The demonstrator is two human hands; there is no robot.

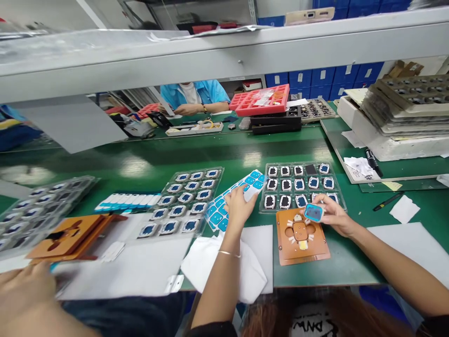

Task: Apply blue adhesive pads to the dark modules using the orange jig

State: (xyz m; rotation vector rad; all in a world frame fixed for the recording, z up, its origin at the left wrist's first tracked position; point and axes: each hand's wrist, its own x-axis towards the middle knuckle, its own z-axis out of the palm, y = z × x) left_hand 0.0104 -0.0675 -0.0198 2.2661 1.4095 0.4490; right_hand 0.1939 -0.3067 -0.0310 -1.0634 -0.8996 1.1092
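Note:
My right hand (333, 216) is closed on a small squarish watch case (313, 213), its blue face turned up toward me. Just below it lies an orange-brown fixture plate (286, 248) with a shaped recess in the middle. My left hand (239, 203) rests on a sheet of blue stickers (217, 210), thumb and forefinger apart; some fingertips are hard to make out. Behind the right hand is a clear plastic tray (262, 206) with rows of similar cases, some dark-faced and some blue. White cloth (199, 260) lies under my left forearm.
Another tray of cases (177, 210) lies to the left, near white-and-blue strips (128, 201) and a second orange fixture (75, 234). A co-worker's hand (28, 288) reaches in at lower left. Across the bench sits another person (194, 96). An overhead shelf (224, 56) crosses the view.

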